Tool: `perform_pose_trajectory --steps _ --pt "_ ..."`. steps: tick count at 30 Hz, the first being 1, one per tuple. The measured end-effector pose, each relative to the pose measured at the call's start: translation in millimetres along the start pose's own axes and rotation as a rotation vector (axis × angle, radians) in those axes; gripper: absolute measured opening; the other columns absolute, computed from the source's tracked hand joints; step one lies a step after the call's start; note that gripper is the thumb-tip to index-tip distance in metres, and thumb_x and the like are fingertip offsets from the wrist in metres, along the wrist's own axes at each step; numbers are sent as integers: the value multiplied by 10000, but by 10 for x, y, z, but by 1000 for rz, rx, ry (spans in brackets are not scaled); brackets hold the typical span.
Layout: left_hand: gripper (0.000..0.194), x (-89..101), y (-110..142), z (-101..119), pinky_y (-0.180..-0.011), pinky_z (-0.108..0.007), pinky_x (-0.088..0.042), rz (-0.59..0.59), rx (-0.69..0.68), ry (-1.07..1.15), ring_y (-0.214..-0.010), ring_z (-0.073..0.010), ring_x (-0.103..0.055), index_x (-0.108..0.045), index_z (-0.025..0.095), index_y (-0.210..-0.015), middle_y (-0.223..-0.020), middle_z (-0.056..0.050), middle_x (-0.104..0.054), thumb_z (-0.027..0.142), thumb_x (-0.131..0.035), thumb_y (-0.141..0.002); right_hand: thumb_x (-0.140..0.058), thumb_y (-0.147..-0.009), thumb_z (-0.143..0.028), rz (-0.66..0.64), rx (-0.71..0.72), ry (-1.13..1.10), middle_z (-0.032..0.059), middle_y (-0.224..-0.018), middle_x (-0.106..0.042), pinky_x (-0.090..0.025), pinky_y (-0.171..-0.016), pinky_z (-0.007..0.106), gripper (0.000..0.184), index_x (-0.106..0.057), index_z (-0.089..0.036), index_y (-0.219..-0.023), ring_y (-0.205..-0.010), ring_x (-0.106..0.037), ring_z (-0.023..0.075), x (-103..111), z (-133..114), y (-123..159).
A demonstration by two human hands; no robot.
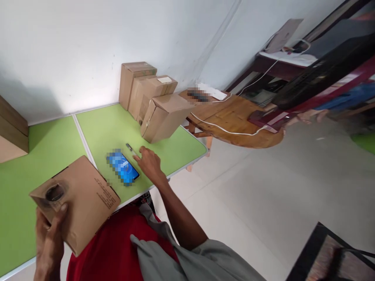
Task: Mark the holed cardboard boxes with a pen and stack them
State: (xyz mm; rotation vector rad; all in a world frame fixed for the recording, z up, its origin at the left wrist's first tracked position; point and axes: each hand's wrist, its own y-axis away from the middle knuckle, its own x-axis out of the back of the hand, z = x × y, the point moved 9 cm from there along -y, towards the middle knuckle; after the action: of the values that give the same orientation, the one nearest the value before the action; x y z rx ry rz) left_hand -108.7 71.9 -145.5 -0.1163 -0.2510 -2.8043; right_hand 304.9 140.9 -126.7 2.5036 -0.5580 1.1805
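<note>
My left hand (49, 230) grips the near end of a brown cardboard box (84, 195), holding it tilted over the front edge of the green table (111, 128). My right hand (149, 162) reaches across the table, fingers partly curled, its fingertips touching a small dark pen-like tool (130, 148). A phone (123, 168) with a lit blue screen lies flat just left of that hand. Whether the right fingers grip the tool is unclear.
Three stacked cardboard boxes (152, 99) stand at the table's back right corner. More boxes (11, 130) sit at the far left. A round wooden table (234, 121) with white cables stands to the right, then shelving (307, 74). Pale tiled floor (263, 195) lies beyond.
</note>
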Motion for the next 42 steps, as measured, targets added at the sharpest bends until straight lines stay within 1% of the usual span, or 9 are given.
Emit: perform_pose_trajectory --steps 2,5,9,12,15,17,25,35,42 --pt "886 -163 17 -28 -920 -451 -633 -27 71 30 -1112 -335 -732 -672 219 -1408 -1319 -120 -759 670 -963 -702 -779 -951 -134 -33 -51 20 190 -1089 -830 -522 -969 388 53 -747 -171 -971 -1176 -770 344 -20 227 -85" --pt "956 -363 47 38 -882 -421 -630 -79 67 32 -1129 -335 -731 -648 224 -1444 -1354 -128 -749 698 -962 -675 -749 -905 -97 -72 -52 -31 102 -810 -775 -518 -860 345 239 -637 -217 -732 -1020 -785 309 -87 354 -132" --pt "964 -486 123 112 -913 -428 -632 -111 61 26 -1218 -366 -727 -641 226 -1448 -1391 -144 -739 712 -956 -677 -694 -980 -213 -63 22 -211 23 -684 -699 -521 -693 298 271 -564 -243 -744 -766 -748 227 22 234 -86" --pt "972 -572 199 167 -967 -454 -633 -136 53 15 -1288 -382 -711 -623 233 -1482 -1449 -156 -721 716 -946 -703 -667 -1065 -435 -139 206 -571 12 -783 -769 -557 -603 278 231 -618 -248 -938 -676 -747 186 133 -153 161" --pt "980 -672 276 247 -1019 -478 -622 -164 14 -19 -1336 -389 -693 -594 242 -1533 -1495 -160 -703 709 -930 -739 -839 -985 -533 -440 502 -1091 34 -906 -839 -634 -613 294 319 -697 -250 -1025 -750 -809 197 103 -779 692" --pt "952 -730 328 299 -1053 -492 -611 -190 -14 -25 -1340 -388 -696 -584 248 -1537 -1493 -156 -705 696 -921 -768 -915 -939 -522 -555 541 -1207 22 -865 -827 -640 -601 283 344 -750 -238 -1041 -723 -806 187 -17 -1031 1001" --pt "815 -705 440 449 -1106 -507 -598 -181 -110 -78 -1336 -373 -701 -595 246 -1450 -1452 -143 -712 674 -894 -825 -870 -991 -533 -473 527 -1195 34 -900 -807 -630 -637 276 352 -818 -220 -1145 -723 -778 167 -247 -1122 1291" --pt "886 -687 415 421 -1088 -502 -609 -176 -63 -55 -1309 -388 -716 -603 225 -1482 -1418 -152 -731 667 -900 -775 -879 -965 -472 -495 572 -1074 -8 -775 -719 -492 -530 240 261 -788 -227 -970 -593 -634 122 -66 -1144 1302" --pt "886 -608 388 387 -1068 -487 -612 -137 -63 -39 -1287 -387 -721 -610 229 -1457 -1388 -142 -743 696 -907 -765 -791 -969 -492 -378 433 -1010 -12 -696 -654 -427 -527 254 286 -705 -234 -879 -573 -556 132 44 -920 1119"
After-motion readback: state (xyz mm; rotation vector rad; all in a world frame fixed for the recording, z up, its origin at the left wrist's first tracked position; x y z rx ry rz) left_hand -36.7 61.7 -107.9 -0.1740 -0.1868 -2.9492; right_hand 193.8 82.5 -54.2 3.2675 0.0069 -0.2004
